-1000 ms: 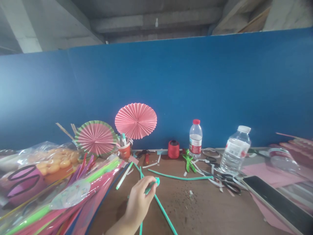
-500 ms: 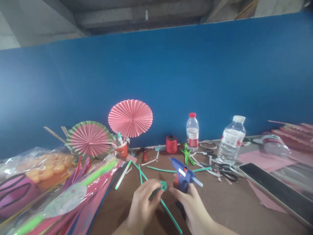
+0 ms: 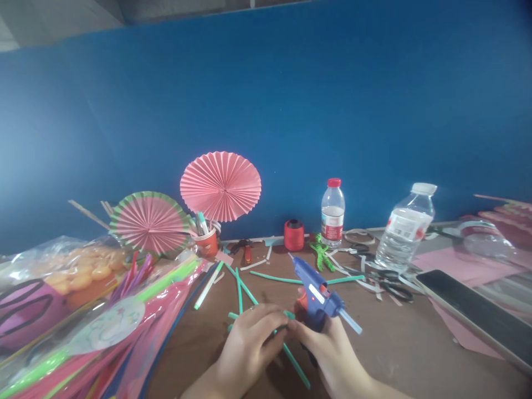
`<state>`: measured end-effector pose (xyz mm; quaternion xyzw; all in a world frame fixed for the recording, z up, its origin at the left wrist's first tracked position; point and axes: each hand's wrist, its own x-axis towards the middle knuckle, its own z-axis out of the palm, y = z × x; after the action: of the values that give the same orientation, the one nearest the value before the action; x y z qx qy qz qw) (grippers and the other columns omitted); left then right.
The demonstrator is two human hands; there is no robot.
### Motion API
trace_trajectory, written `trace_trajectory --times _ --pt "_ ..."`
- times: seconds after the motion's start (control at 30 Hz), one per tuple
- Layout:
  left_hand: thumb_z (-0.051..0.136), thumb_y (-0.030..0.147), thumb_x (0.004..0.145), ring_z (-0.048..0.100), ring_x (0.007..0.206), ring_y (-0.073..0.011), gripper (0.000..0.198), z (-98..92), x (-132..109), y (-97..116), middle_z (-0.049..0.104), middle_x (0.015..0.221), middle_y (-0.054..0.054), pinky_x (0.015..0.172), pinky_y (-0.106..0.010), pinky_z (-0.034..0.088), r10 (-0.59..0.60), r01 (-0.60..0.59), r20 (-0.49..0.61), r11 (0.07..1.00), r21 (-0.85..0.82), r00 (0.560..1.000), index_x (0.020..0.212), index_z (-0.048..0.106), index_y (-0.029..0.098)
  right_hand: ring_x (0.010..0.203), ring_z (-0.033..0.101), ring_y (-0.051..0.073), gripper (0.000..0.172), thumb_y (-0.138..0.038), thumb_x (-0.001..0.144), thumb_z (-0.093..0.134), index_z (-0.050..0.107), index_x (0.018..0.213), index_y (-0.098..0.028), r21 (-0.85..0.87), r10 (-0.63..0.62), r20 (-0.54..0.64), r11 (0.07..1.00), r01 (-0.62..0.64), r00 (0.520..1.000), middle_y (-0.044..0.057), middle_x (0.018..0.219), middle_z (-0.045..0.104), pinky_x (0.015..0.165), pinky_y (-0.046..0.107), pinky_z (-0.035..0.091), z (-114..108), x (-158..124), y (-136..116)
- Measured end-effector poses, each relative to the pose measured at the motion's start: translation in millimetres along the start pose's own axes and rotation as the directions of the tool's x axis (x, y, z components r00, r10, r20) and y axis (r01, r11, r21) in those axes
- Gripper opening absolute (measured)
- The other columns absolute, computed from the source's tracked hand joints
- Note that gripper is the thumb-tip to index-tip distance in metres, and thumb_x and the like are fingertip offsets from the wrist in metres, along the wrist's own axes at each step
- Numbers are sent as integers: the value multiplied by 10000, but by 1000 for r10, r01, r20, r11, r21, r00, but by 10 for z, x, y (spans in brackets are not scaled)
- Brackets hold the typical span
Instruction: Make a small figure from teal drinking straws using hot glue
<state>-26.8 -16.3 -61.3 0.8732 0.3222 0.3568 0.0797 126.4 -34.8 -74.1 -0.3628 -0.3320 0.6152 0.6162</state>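
My left hand [image 3: 254,341] is closed on a teal pipe cleaner [image 3: 289,315], bent at the end that pokes out by the fingertips; most of it is hidden by the fingers. My right hand [image 3: 328,343] grips a blue hot glue gun [image 3: 315,291] by its handle, nozzle tilted up and to the left, with a clear glue stick [image 3: 350,321] sticking out of the back. The right thumb meets the left fingertips at the teal piece. Loose teal stems lie on the brown table [image 3: 374,354] around both hands, one long stem [image 3: 274,275] stretching behind the gun.
At the left lie plastic bags of colourful pipe cleaners [image 3: 137,338]. Behind stand pink paper fans [image 3: 222,185], a cup of markers [image 3: 206,244], red thread [image 3: 294,235] and two water bottles [image 3: 405,230]. Scissors [image 3: 397,291], paper scraps and a phone [image 3: 469,310] lie to the right.
My hands have come together, the right thumb now reaching the left fingertips. The glue gun is tilted a little more. The head view has dipped slightly.
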Motion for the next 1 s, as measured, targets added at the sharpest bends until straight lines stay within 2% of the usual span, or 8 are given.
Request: trace_trajectory --times 0.13,0.3,0.4,0.67,0.87,1.0 --pt "533 147 802 621 857 -152 146 9 -16 5 667 926 -33 752 -235 482 -54 54 12 998 -14 998 929 543 219 843 565 217 453 -251 629 737 490 1002 -181 -16 5 27 1000 -5 1000 28 855 603 792 342 437 -23 11 12" --pt "565 214 783 634 788 -151 177 10 -42 30 670 868 -8 699 -242 502 -212 213 44 977 -20 976 954 523 225 779 557 180 403 -252 639 725 505 968 -183 -96 -14 12 995 15 1000 6 800 591 761 305 446 -30 0 23" --pt "573 223 774 634 793 -149 199 9 -55 51 668 872 1 696 -240 506 -264 267 60 963 -36 963 960 503 233 792 565 184 450 -253 624 730 492 1001 -190 -139 -29 -16 990 27 999 10 818 604 778 310 445 -27 -8 25" --pt "569 180 763 637 838 -170 243 21 -64 82 670 906 -23 727 -263 520 -248 249 32 968 -36 968 987 490 231 832 606 227 327 -284 585 734 573 856 -196 -238 -47 -45 971 35 998 27 811 651 830 351 451 -12 -11 -4" --pt "579 181 756 641 813 -178 239 38 -72 64 669 881 -29 709 -278 531 -233 233 15 972 -9 972 975 495 226 839 615 255 401 -304 546 744 607 912 -213 -261 -76 -93 964 49 993 45 851 668 815 377 466 -26 10 9" --pt "582 163 746 643 816 -179 253 44 -77 67 670 888 -32 713 -276 532 -230 230 8 973 -4 973 977 498 222 933 582 289 361 -321 537 738 637 866 -211 -343 -76 -108 939 35 991 70 918 658 900 431 401 -72 28 60"
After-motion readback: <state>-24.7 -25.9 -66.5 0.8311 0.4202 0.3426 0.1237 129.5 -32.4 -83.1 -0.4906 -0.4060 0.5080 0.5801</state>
